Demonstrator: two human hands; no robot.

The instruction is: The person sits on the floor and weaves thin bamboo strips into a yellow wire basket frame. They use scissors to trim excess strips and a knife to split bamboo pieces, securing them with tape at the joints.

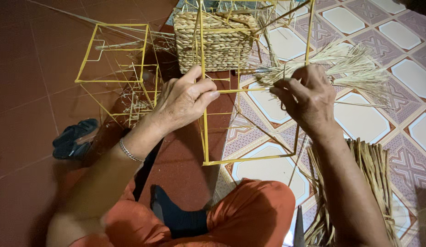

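Note:
A yellow wire frame (206,137) stands in front of me, its upper part woven with pale straw (217,39). My left hand (183,98) grips an upright bar of the frame near a cross bar. My right hand (306,98) pinches a bundle of dry straw strands (355,68) that fans out to the right, next to the frame's right side. A silver bracelet (129,152) sits on my left wrist.
A second bare yellow wire frame (114,52) lies at the left on the red floor. A dark sandal (75,137) lies by it. A pile of dried straw (373,169) rests on the patterned mat (405,32) at the right. My orange-clad legs and a black sock (181,219) are below.

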